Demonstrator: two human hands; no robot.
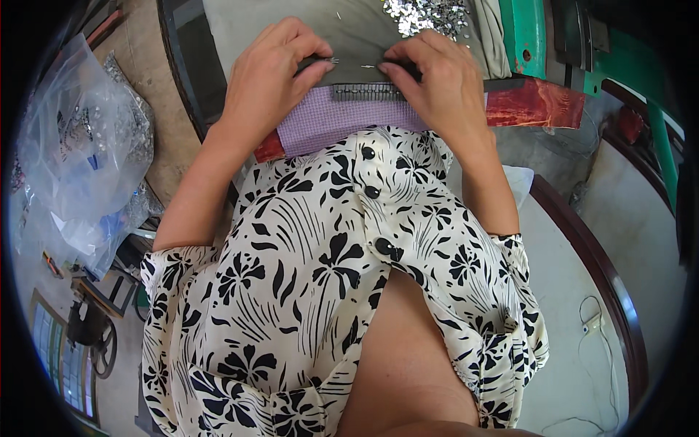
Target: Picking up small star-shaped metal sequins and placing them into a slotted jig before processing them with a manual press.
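Note:
My left hand (273, 76) and my right hand (433, 80) rest side by side on a grey-green cloth (357, 36) at the table's near edge. Between their fingertips runs a dark narrow strip (368, 91) with a row of small metal pieces. The left thumb and forefinger pinch a small dark bit with a thin metal pin at its tip. The right fingers press down on the strip's right end. A lilac checked cloth (342, 120) lies just below the strip, against my patterned blouse.
A heap of shiny silver sequins (426, 14) lies on the cloth beyond my right hand. A clear plastic bag (76, 146) with more shiny bits sits at the left. A red strip (535, 102) edges the table, a green metal frame (524, 36) stands at the right.

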